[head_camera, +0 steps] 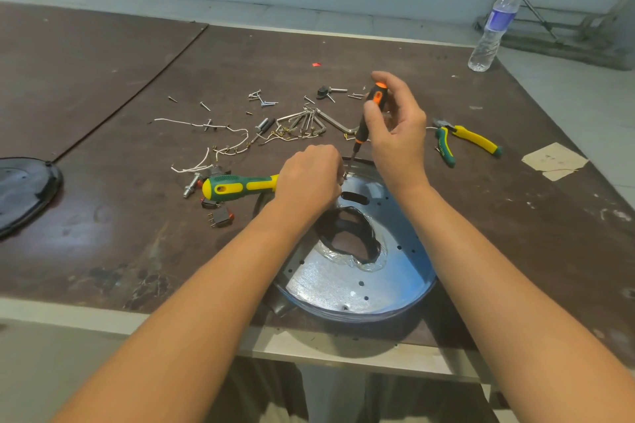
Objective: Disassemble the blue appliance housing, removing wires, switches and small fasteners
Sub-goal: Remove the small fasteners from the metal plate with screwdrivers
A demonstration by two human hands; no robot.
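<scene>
around orange screwdriver [374, 97], curled right fingers [395, 83]

Both forearms reach forward; left hand [309, 182] curled low, right hand [398, 134] raised, fingers [398, 86] gripping a screwdriver [376, 94]

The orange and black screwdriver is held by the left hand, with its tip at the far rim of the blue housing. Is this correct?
Not quite. The head view shows the right hand gripping the orange and black screwdriver, not the left one. Its tip is indeed at the far rim of the blue housing.
</scene>
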